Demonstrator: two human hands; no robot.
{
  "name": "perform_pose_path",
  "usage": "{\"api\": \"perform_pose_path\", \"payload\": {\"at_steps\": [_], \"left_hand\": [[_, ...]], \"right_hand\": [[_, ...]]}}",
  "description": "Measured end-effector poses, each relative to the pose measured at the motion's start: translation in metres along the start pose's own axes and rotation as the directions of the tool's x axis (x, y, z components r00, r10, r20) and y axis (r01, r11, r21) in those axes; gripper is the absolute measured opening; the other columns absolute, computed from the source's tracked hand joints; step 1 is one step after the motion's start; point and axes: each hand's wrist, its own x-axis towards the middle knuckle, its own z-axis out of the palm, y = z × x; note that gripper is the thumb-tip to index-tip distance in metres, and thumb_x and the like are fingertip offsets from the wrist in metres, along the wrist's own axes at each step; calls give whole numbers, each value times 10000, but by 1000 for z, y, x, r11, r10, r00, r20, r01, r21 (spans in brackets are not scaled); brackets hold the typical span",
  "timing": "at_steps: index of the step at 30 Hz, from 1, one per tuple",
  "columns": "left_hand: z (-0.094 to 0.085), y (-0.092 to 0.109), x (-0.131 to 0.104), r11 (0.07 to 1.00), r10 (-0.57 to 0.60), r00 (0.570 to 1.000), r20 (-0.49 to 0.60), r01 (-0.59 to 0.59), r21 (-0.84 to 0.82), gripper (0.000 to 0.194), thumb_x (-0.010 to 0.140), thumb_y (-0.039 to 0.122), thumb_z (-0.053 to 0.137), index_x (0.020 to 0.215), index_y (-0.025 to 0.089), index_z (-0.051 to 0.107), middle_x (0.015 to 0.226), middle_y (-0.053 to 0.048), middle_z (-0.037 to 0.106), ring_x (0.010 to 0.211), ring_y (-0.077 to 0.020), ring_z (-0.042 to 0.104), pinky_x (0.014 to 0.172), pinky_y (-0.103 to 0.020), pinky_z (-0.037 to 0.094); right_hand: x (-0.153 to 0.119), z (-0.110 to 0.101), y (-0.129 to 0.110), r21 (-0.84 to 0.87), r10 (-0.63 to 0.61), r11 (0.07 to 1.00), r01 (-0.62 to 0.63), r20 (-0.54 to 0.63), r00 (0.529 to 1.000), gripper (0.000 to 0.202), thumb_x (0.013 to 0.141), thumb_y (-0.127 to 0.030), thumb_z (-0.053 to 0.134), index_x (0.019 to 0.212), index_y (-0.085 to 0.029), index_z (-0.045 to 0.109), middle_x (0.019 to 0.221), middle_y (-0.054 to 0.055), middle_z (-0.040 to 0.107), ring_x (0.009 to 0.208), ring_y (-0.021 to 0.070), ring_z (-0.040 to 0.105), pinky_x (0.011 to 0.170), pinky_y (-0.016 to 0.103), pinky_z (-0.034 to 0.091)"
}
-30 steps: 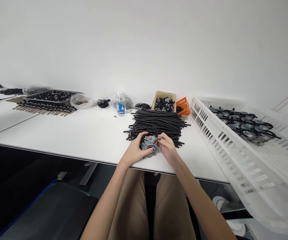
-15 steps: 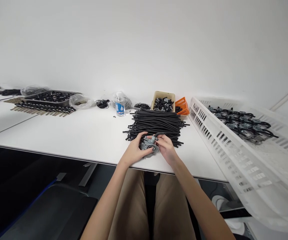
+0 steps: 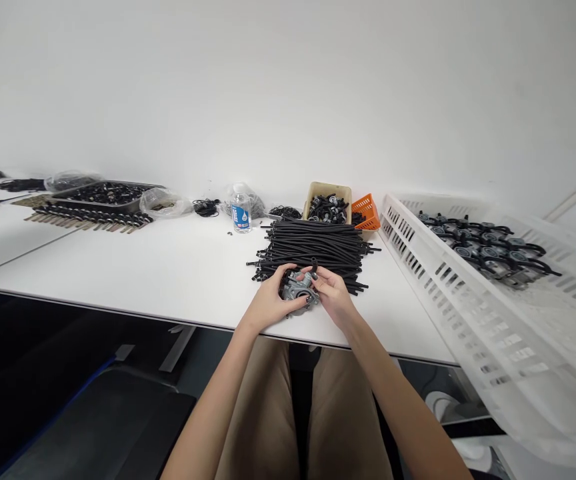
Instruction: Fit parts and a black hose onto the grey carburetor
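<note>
A grey metal carburetor [image 3: 298, 287] is held low over the front of the table, at the near edge of a pile of black hoses [image 3: 313, 243]. My left hand [image 3: 268, 305] is wrapped round its left side, thumb across the front. On the other side, my right hand [image 3: 335, 297] pinches a short black hose [image 3: 314, 265] at the carburetor's upper right. The hose end points up and away from me. My fingers cover part of where hose and carburetor meet.
At right, a white slatted crate [image 3: 418, 267] holds several carburetors [image 3: 488, 247]. Behind the hoses stand a beige bin [image 3: 313, 193] of black parts and an orange basket [image 3: 371, 212]. Further left are a clear bottle [image 3: 241, 212] and a metal tray [image 3: 103, 193] of small parts.
The short hose has turned from pointing right to pointing up and away. My right fingers have shifted round it, while my left hand keeps its hold on the carburetor.
</note>
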Motion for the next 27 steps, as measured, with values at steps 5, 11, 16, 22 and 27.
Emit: {"api": "perform_pose_path", "payload": {"at_steps": [5, 11, 16, 22, 27], "left_hand": [[0, 0, 0, 1000, 4, 1000, -8, -4, 4, 681, 770, 395, 792, 1382, 248, 532, 1305, -75, 720, 1120, -268, 696, 972, -388, 545], [0, 2, -1, 1000, 12, 1000, -3, -12, 20, 672, 774, 377, 789, 1379, 247, 527, 1294, -72, 718, 1116, -266, 696, 948, -373, 544], [-1, 3, -1, 1000, -6, 1000, 2, 6, 22, 662, 782, 382, 781, 1376, 244, 523, 1267, -71, 724, 1091, -262, 696, 947, -382, 535], [-2, 4, -1, 1000, 16, 1000, -4, -16, 1, 649, 773, 367, 774, 1363, 224, 545, 1317, -97, 707, 1143, -277, 674, 977, -393, 517], [-6, 3, -2, 999, 42, 999, -7, -42, -14, 590, 768, 371, 754, 1318, 222, 601, 1283, -93, 727, 1128, -293, 667, 981, -407, 496]], "right_hand": [[1, 1, 4, -8, -13, 1000, 13, -30, 999, 505, 688, -632, 888, 933, -233, 699, 908, 61, 713, 904, 231, 648, 890, 368, 522], [-1, 0, 5, -47, -52, 998, 52, -5, 999, 522, 754, -679, 822, 1014, -239, 715, 960, 65, 716, 901, 228, 646, 871, 363, 520], [-2, 4, 9, -145, -131, 982, 123, -49, 990, 526, 781, -706, 785, 993, -231, 709, 937, 71, 723, 941, 245, 668, 890, 381, 540], [6, -6, 1, -253, -199, 951, 175, -74, 977, 589, 749, -670, 827, 1134, -235, 734, 1140, 100, 724, 968, 237, 653, 854, 372, 545], [18, -14, -12, -281, -211, 939, 197, -21, 977, 488, 674, -622, 900, 925, -219, 787, 898, 87, 732, 845, 233, 654, 770, 362, 541]]}}
